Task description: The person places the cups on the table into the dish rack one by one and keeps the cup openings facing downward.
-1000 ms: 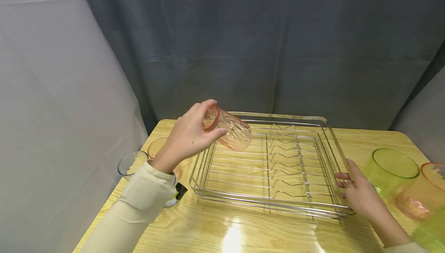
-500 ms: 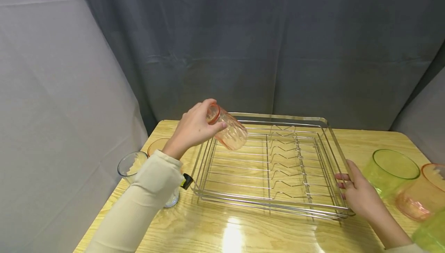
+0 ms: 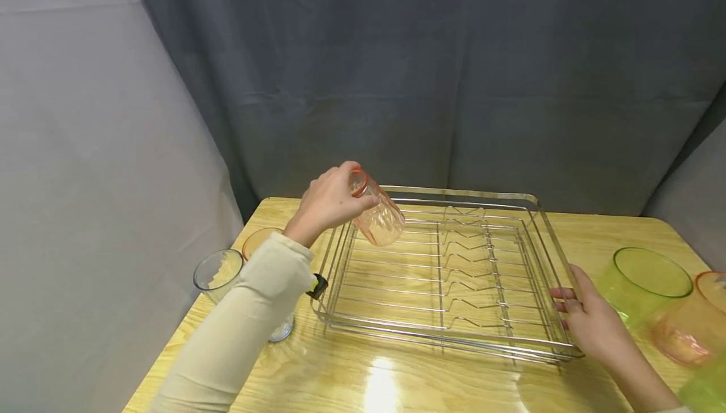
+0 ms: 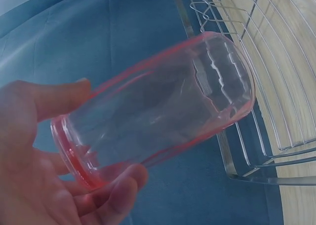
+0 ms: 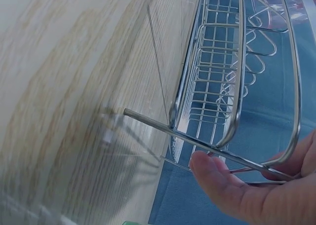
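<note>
My left hand (image 3: pixel 329 202) grips a clear pinkish-orange tumbler (image 3: pixel 379 221) by its rim end, thumb on one side and fingers on the other. The tumbler tilts, mouth toward my palm and base pointing down to the right, over the left part of a metal wire dish rack (image 3: pixel 442 332). In the left wrist view nothing shows inside the tumbler (image 4: pixel 158 106), and the rack stands just beyond its base. My right hand (image 3: pixel 592 321) holds the rack's right end, fingers curled round the frame; the right wrist view shows thumb and fingers (image 5: pixel 212 180) at the end wires.
A blue-rimmed glass (image 3: pixel 218 274) and an orange-rimmed one (image 3: pixel 261 239) stand left, partly behind my sleeve. On the right are a yellow-green cup (image 3: pixel 646 290), an orange cup (image 3: pixel 686 331) and another green one (image 3: pixel 709 388) at the frame's corner. A dark curtain (image 3: pixel 351 85) hangs behind the table.
My left hand has shifted slightly right, and the tumbler in it has turned steeper, its base pointing more downward. The right hand keeps its hold on the rack, which stays in place.
</note>
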`<state>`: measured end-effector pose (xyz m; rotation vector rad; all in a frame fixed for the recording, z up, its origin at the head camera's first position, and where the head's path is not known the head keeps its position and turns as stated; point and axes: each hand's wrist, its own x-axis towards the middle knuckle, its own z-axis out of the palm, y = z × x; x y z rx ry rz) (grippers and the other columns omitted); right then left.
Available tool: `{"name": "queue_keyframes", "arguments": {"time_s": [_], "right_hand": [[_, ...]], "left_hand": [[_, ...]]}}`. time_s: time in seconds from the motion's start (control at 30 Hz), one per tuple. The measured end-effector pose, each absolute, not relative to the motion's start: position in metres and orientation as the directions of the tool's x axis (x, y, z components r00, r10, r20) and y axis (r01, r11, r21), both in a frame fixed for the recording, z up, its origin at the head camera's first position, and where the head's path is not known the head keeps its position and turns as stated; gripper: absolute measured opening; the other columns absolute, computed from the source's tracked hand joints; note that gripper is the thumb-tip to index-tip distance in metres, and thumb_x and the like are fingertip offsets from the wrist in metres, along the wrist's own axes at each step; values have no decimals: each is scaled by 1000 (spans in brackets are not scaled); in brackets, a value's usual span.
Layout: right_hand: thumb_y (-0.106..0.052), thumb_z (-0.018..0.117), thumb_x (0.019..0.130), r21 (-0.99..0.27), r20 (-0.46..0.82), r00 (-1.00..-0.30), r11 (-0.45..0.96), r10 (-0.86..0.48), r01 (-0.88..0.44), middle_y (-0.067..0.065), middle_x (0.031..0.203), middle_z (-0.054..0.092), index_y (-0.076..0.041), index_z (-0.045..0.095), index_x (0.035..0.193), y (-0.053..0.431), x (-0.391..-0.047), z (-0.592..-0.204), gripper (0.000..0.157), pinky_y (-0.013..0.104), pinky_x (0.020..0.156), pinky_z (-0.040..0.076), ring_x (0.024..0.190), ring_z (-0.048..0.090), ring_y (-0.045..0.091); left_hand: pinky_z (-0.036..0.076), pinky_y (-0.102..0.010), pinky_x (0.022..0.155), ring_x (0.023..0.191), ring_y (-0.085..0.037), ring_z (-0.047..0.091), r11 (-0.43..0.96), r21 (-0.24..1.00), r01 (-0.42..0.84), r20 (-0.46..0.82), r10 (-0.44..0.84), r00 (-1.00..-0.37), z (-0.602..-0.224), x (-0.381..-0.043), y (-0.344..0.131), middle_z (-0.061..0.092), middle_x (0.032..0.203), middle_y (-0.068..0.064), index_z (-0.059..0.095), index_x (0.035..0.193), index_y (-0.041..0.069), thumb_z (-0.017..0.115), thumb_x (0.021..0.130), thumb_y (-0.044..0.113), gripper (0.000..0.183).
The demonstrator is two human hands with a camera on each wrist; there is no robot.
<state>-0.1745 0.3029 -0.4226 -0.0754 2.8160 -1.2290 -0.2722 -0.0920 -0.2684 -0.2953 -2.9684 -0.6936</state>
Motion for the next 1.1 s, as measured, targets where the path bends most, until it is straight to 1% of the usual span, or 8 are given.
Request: {"name": "queue_keyframes", "arguments": {"time_s": [0.03,0.17,0.23,0.27,0.4,0.47,0.83,1.1], "right_hand": [[-1,17,105,-732,-44,-996,681,-72,-17,44,137,41,10,-14,152,303,-174,-423,57,28,69,56,109,57,39],[-2,16,105,-732,-38,-997,681,-71,-21,44,136,43,11,-13,152,304,-174,-423,57,28,68,56,96,58,4],[-3,16,105,-730,-36,-997,683,-69,-21,43,135,44,11,-12,152,303,-174,-423,57,27,68,56,93,56,-1],[-3,16,105,-729,-36,-997,684,-68,-21,43,135,44,11,-12,152,303,-175,-423,57,28,68,56,94,57,1],[-4,17,105,-717,-27,-998,697,-62,-23,43,134,46,12,-12,152,301,-176,-423,57,28,68,57,104,62,32],[-4,17,105,-715,-26,-998,698,-60,-23,43,134,46,11,-12,152,300,-176,-423,57,28,68,57,107,60,38],[-3,17,104,-714,-31,-998,700,-55,-17,43,134,46,11,-12,152,300,-175,-422,58,27,67,56,108,59,39],[0,18,104,-719,-44,-997,695,-65,-14,44,136,44,11,-14,152,301,-174,-419,59,26,68,56,113,54,49]], "left_hand": [[52,-45,90,111,-26,61,881,429,199,117,164,-979,-268,-274,-90,60,128,-6,45,145,19,69,87,49,70],[52,-43,84,104,-26,61,894,413,172,118,135,-984,-269,-279,-87,60,123,-3,46,143,21,70,86,49,68],[52,-43,82,102,-26,61,899,405,165,121,126,-985,-270,-283,-88,61,121,-3,47,143,21,70,86,50,67],[52,-43,82,102,-26,61,900,405,162,120,123,-985,-271,-284,-89,60,120,-3,47,143,22,70,86,50,67],[52,-44,83,104,-26,61,896,414,161,121,122,-985,-272,-289,-91,61,120,-4,48,141,21,70,86,50,66],[52,-45,85,107,-27,61,895,416,160,118,121,-986,-271,-290,-92,61,122,-4,48,142,21,70,86,50,67],[52,-44,84,106,-25,60,917,373,141,141,95,-985,-266,-295,-85,60,121,-3,46,144,22,69,87,48,67],[52,-45,88,107,-25,59,920,372,124,141,76,-987,-267,-300,-80,60,118,-3,47,142,21,70,86,48,66]]}}
